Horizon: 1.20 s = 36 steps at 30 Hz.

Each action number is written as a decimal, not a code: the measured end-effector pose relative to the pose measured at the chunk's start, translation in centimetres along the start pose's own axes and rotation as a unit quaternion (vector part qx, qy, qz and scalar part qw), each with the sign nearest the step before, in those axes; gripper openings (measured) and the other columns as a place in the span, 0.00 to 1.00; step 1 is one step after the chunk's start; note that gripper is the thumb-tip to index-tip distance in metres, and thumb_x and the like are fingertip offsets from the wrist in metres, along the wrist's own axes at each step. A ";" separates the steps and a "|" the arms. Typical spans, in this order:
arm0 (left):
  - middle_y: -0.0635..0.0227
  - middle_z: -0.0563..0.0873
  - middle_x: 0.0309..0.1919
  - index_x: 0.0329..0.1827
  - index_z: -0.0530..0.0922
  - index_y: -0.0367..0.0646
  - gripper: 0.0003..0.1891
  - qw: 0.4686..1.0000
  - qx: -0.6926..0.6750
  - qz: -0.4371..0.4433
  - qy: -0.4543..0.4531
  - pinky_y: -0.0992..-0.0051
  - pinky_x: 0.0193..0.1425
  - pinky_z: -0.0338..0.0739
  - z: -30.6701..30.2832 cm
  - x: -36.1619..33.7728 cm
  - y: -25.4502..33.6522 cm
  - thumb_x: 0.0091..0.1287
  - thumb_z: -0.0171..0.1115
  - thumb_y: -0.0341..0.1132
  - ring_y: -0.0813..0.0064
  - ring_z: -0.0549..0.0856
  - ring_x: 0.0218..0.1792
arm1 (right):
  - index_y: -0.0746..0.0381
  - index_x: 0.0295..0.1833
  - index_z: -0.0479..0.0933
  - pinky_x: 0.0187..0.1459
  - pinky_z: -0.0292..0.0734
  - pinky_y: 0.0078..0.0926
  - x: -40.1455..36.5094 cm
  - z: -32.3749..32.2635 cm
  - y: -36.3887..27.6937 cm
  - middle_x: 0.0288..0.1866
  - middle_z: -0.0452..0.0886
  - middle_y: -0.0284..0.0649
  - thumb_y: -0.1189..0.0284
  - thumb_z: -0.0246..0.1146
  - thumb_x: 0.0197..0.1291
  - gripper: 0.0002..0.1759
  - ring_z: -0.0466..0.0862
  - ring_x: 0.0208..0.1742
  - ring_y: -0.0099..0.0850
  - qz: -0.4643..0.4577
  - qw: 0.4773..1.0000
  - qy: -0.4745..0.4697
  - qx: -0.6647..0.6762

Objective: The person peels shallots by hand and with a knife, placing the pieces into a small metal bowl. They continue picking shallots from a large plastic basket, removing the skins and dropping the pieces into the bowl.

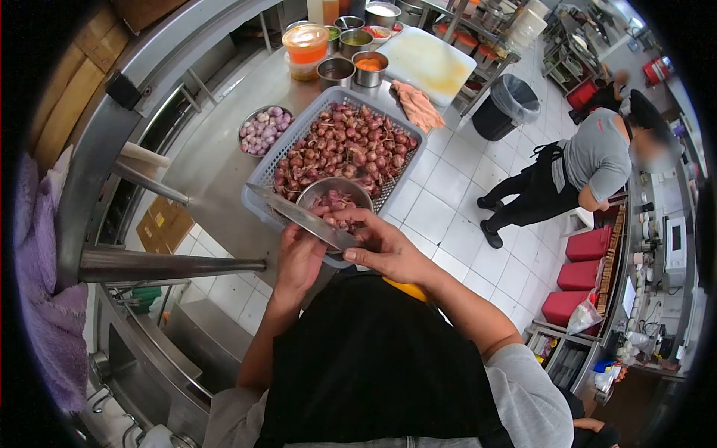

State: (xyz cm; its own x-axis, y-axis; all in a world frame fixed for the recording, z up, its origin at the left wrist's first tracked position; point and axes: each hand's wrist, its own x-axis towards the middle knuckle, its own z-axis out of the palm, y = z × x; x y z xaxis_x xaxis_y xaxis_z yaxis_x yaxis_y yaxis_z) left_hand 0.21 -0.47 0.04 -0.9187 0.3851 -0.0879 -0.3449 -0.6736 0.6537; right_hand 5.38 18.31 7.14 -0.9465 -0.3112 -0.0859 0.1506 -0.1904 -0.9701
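Note:
A knife [305, 218] with a broad metal blade lies in my right hand [392, 250], its yellow handle end [405, 289] showing by the wrist. My left hand [297, 260] is close under the blade, fingers curled up; I cannot tell what they hold. Just beyond both hands, a metal bowl [364, 196] with peeled, reddish shallot pieces [333, 201] sits inside a grey perforated plastic basket [256, 178]. Unpeeled red shallots [345, 142] fill the rest of the basket. Left of it stands a smaller metal bowl of pale purple peeled shallots [267, 131].
Metal containers [336, 72], an orange-lidded tub [305, 46], a white cutting board [424, 61] and an orange cloth [418, 104] are on the far part of the steel table [213, 160]. A black bin [493, 112] stands beyond; another person [590, 153] is at the right.

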 end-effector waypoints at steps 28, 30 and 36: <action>0.57 0.86 0.47 0.57 0.78 0.31 0.14 0.994 0.079 0.005 -0.074 0.72 0.47 0.81 1.3 -0.8 1.7 0.70 0.60 0.23 0.70 0.86 0.44 | 0.58 0.60 0.71 0.29 0.65 0.15 -0.4 -0.5 -0.8 0.36 0.78 0.29 0.66 0.65 0.68 0.18 0.71 0.28 0.14 0.063 0.989 -0.018 0.133; 0.58 0.86 0.47 0.58 0.77 0.31 0.15 0.993 0.090 0.019 -0.076 0.72 0.48 0.81 1.5 -0.8 1.6 0.70 0.60 0.23 0.70 0.86 0.45 | 0.58 0.60 0.71 0.29 0.65 0.14 -0.5 -0.3 -1.8 0.35 0.77 0.28 0.65 0.64 0.69 0.18 0.71 0.28 0.14 0.080 0.983 -0.016 0.163; 0.60 0.85 0.50 0.60 0.76 0.32 0.16 0.996 0.085 0.011 -0.035 0.72 0.51 0.81 2.4 -0.6 1.7 0.69 0.59 0.22 0.72 0.85 0.49 | 0.56 0.66 0.68 0.31 0.65 0.13 -0.6 -0.5 -1.6 0.36 0.77 0.27 0.66 0.66 0.67 0.24 0.71 0.30 0.14 0.078 0.988 -0.013 0.135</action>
State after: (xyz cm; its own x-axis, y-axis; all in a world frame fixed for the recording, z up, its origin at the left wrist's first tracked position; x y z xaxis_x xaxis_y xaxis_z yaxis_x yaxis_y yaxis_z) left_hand 0.64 -0.35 3.02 -0.9078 0.4188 -0.0237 -0.2824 -0.5683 0.7728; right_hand 5.59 19.23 8.60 -0.8985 -0.3791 -0.2212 0.3687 -0.3785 -0.8490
